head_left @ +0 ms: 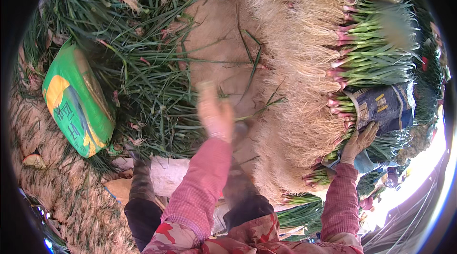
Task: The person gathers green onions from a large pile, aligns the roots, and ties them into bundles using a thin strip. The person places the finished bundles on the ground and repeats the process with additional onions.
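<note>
Blurred by motion, my left hand point(216, 114) is raised over the bare ground, by the edge of a heap of loose green onions point(153, 86). Its fingers are apart and nothing shows in them. My right hand point(360, 142) lies against the near side of a bundle in dark blue printed wrapping point(383, 107), its fingers over the wrap. Pinkish onion stems point(342, 105) stick out of the wrap's left end. Beyond that bundle, cleaned green onions point(375, 54) lie side by side, their pale roots point(303, 39) towards the middle.
A green printed sack point(78, 104) sits on the loose onions at left. Cut roots point(68, 196) cover the ground at lower left. A pale block-like thing point(169, 175) is between my legs. More onion greens point(303, 216) lie near my right knee. Plastic sheeting point(403, 214) is at lower right.
</note>
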A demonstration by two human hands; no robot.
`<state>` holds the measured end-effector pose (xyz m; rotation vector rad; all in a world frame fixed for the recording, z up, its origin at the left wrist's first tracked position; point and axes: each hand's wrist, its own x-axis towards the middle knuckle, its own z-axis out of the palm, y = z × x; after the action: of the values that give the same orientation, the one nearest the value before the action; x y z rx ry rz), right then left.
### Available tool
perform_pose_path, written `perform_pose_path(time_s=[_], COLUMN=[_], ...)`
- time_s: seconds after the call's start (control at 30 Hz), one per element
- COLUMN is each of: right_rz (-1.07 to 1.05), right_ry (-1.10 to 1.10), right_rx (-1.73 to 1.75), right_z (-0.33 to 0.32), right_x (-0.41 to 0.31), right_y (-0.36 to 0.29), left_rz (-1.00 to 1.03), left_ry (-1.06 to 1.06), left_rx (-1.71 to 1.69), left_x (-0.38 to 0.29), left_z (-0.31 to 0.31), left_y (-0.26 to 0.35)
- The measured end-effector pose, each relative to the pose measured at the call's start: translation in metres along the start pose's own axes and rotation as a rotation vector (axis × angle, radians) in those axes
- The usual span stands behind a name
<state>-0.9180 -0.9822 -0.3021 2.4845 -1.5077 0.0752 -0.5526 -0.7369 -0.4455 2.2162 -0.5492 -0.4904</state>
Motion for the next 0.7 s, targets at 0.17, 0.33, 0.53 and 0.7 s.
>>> perform_pose_path(time_s=[0.17,0.33,0.53,0.7], right_rz=[0.059,0.061,0.038,0.052], right_ry=[-0.010,-0.002,0.008,-0.025], right_rx=[0.024,0.065,0.069,0.077], right_z=[0.000,0.004,0.005,0.003], right_x=[-0.001,-0.004,-0.005,-0.005], right_y=[-0.004,-0.003,0.001,-0.002], left_rz=[0.326,0.249,0.115,-0.016], left_ry=[-0.368,-0.866,-0.725,-0.724], left_rx=[0.502,0.677,0.515,0.658], left_x=[0.059,0.069,0.032,0.028], left_z=[0.111,0.168,0.136,-0.001], left_y=[0.044,-0.003,-0.066,-0.137])
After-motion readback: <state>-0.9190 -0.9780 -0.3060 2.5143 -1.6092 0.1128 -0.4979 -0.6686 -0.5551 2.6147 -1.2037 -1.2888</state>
